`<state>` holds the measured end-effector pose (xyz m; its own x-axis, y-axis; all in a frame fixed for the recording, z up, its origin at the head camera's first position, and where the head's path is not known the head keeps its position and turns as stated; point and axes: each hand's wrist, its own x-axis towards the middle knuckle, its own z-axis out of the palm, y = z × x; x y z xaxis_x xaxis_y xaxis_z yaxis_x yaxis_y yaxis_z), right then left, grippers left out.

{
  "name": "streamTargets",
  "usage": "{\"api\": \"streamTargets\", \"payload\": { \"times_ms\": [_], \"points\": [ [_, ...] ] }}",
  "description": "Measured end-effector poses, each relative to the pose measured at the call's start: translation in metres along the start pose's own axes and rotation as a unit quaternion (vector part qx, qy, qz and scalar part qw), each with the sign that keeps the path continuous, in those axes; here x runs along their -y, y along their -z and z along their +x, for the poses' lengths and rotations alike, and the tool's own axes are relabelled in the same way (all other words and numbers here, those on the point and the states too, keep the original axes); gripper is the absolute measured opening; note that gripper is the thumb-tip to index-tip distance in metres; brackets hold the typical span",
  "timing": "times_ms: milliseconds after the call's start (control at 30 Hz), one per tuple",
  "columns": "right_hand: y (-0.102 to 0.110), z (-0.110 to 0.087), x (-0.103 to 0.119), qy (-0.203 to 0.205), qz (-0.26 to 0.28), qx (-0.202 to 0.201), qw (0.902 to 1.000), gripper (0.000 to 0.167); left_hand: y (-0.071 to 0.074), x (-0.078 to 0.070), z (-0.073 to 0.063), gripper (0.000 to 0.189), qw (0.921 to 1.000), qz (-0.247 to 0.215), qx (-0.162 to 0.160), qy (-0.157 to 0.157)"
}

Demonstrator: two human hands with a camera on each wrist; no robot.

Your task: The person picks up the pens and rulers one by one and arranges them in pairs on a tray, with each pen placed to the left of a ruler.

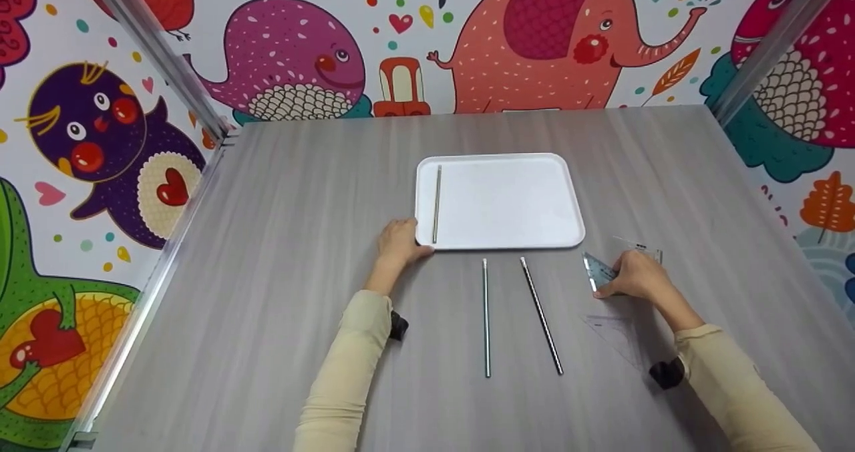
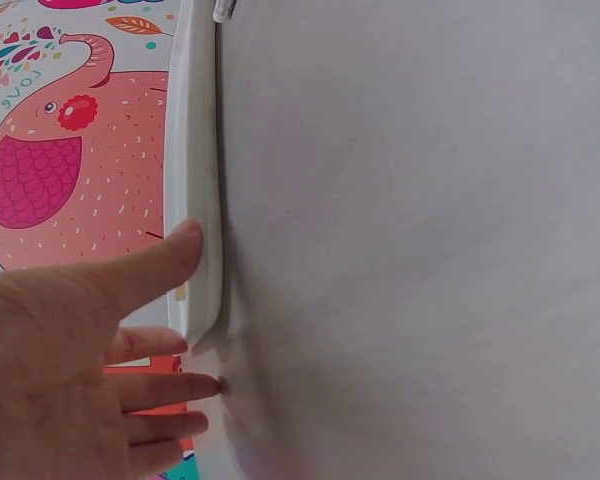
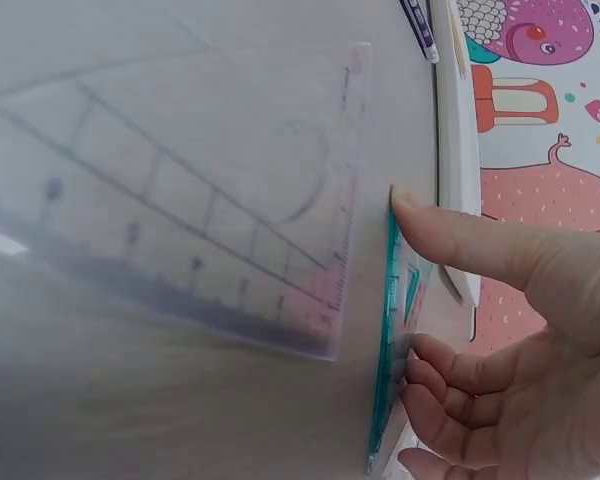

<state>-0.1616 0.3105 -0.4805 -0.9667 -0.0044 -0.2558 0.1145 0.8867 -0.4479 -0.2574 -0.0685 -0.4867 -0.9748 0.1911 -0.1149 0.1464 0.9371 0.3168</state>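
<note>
My left hand (image 1: pixel 399 240) is at the near left corner of a white tray (image 1: pixel 507 201). Its thumb rests against the tray's near rim, and the other fingers extend fairly straight past the corner. A gold-coloured pencil (image 1: pixel 437 205) lies along the tray's left side. With thumb and fingertips, my right hand (image 1: pixel 640 275) grips a teal see-through set square (image 3: pixel 388 340) by its edges, right of the tray's near corner. Partly hidden behind that hand is a clear set square (image 1: pixel 651 248). Another, faintly purple set square (image 1: pixel 618 335) lies nearer, below the hand.
Between the forearms, a green pencil (image 1: pixel 486 318) and a black striped pencil (image 1: pixel 542 315) lie on the grey table (image 1: pixel 287 238), their far ends just short of the tray. Metal posts (image 1: pixel 160 58) and cartoon-printed walls border the table. A dark wrist camera sits on each arm.
</note>
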Motion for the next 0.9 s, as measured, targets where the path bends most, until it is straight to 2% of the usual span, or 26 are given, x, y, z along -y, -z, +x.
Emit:
{"api": "streamTargets", "payload": {
  "times_ms": [267, 400, 533, 733, 900],
  "points": [
    [0.001, 0.002, -0.001, 0.010, 0.008, 0.007, 0.9999, 0.047, 0.001, -0.001, 0.000, 0.055, 1.0000, -0.006, -0.002, 0.005],
    [-0.001, 0.001, -0.001, 0.016, 0.035, 0.004, 0.9992, 0.031, 0.001, -0.001, 0.001, 0.055, 1.0000, 0.001, 0.001, 0.004],
    [-0.005, 0.000, 0.001, 0.017, 0.058, -0.003, 0.9981, 0.026, 0.002, -0.001, 0.001, 0.057, 0.9999, 0.010, 0.000, -0.003],
    [-0.011, -0.005, 0.000, 0.052, 0.032, -0.041, 0.9973, 0.029, 0.001, 0.000, -0.001, 0.057, 1.0000, 0.002, -0.003, -0.003],
    [-0.019, -0.011, -0.002, 0.099, -0.008, -0.099, 0.9902, 0.034, 0.001, 0.001, -0.001, 0.056, 1.0000, 0.002, -0.002, -0.002]
  ]
}}
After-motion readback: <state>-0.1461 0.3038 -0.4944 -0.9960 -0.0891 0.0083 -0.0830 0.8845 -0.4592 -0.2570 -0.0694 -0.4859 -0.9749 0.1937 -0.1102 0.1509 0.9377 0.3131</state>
